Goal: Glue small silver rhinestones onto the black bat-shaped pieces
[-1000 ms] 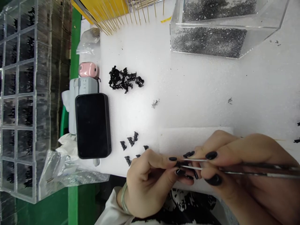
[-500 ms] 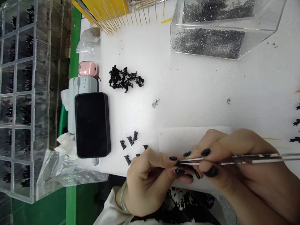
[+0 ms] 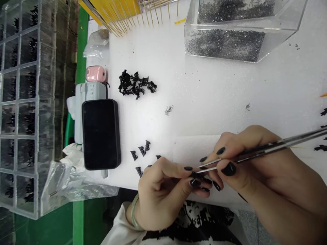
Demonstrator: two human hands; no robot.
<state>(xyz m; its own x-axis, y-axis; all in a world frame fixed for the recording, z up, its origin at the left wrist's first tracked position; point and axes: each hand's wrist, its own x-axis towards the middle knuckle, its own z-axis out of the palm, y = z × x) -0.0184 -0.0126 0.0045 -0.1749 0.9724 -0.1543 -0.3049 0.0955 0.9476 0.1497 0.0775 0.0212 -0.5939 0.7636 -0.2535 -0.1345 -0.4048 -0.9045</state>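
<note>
My left hand [image 3: 163, 194] pinches a small black part [image 3: 198, 176] between thumb and fingertips near the front edge of the white foam sheet [image 3: 217, 102]. My right hand [image 3: 245, 163] grips metal tweezers [image 3: 268, 149], whose tips meet the small part at my left fingertips. Several small black parts [image 3: 141, 153] lie just left of my left hand. A heap of the same black parts [image 3: 135, 85] lies farther back on the foam.
A black phone [image 3: 100, 134] on a grey device [image 3: 89, 93] and a pink case [image 3: 95, 74] sit at left. A clear compartment box [image 3: 22, 102] stands far left. A clear bin of tiny dark pieces [image 3: 230, 37] is at the back, wooden sticks [image 3: 133, 15] beside it.
The tweezers' back end has swung upward, so they now slant instead of lying level. Both hands have stayed together at the front edge, still pinching at the small part.
</note>
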